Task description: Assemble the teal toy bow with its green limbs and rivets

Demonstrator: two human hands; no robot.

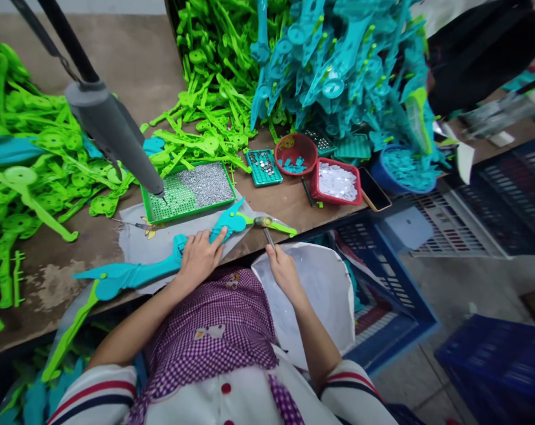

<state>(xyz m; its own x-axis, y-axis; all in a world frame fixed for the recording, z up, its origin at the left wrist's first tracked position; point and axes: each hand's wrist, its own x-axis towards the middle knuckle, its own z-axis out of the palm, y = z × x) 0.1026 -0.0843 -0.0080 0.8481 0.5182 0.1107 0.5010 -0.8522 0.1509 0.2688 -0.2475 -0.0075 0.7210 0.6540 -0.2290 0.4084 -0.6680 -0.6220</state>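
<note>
A long teal plastic piece lies across the table's front edge, with a lime-green lever at its left end and another green arm at its right. My left hand presses down on its middle, fingers bent over it and one finger stretched toward the right joint. In my right hand is a small hammer, gripped by the handle. Its head is over the right green arm; whether they touch I cannot tell. Under the teal piece lies a pale cloth.
A green tray of small metal pieces stands behind. Above it hangs a grey powered screwdriver. Green parts and teal parts are heaped around. Red bowl, red basket, phone and blue bowl stand right.
</note>
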